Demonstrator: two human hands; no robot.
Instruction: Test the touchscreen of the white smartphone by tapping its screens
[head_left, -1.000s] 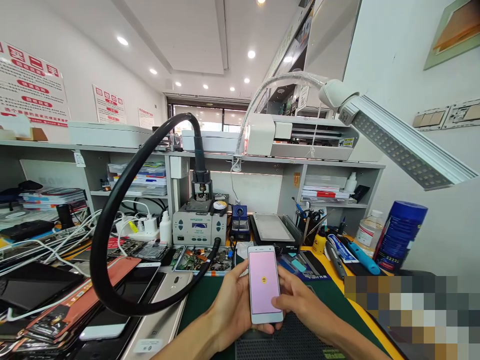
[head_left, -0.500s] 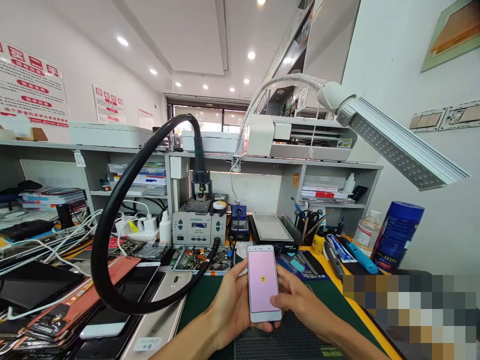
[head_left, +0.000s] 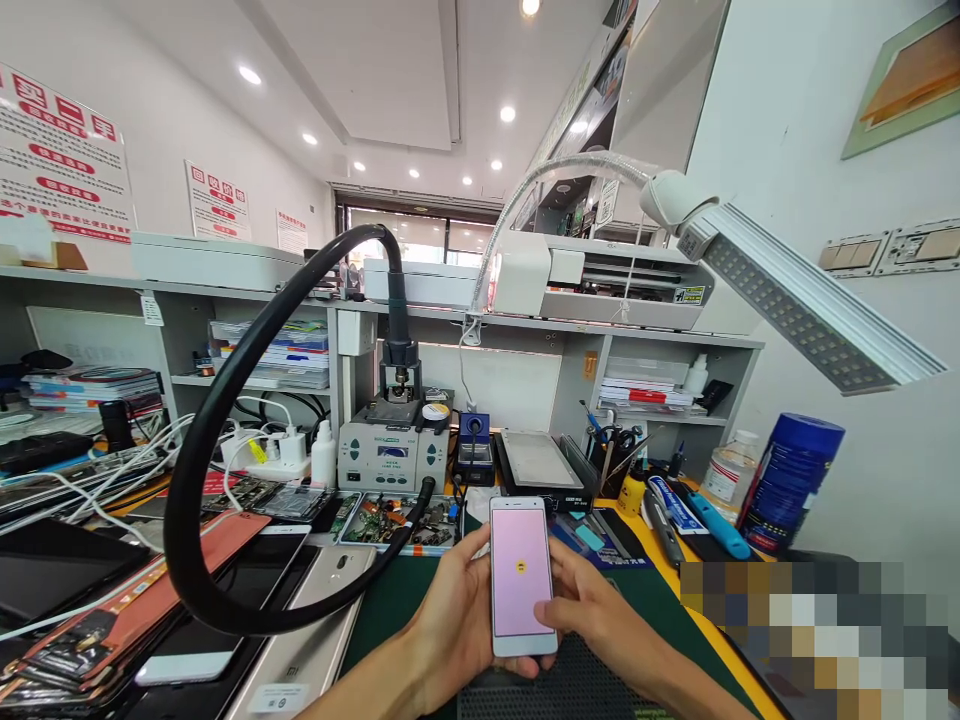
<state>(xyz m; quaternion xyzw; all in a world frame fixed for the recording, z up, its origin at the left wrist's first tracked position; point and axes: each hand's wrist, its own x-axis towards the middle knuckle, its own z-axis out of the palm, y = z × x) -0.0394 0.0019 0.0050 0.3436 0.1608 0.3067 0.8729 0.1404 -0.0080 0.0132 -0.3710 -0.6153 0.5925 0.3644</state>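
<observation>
A white smartphone (head_left: 520,590) is held upright between both my hands, above a dark green mat (head_left: 401,590). Its lit screen is pink with a small yellow icon near the middle. My left hand (head_left: 457,620) cradles the phone from the left and beneath, with fingertips showing under its bottom edge. On the right side, my right hand (head_left: 581,595) grips the edge, its thumb resting on the lower right of the screen. The fingers behind the phone are hidden.
A hot-air station (head_left: 391,455) with a thick black hose (head_left: 176,500) stands behind, left of centre. Several phones, one a gold phone (head_left: 307,640), lie at left. A tray of circuit parts (head_left: 397,522) is beyond my hands. At right are a blue can (head_left: 791,480) and an LED lamp (head_left: 817,300).
The camera view has shifted slightly, so the whole scene sits a little differently in frame. Both hands keep the same hold on the phone, and the screen still shows the same pink page.
</observation>
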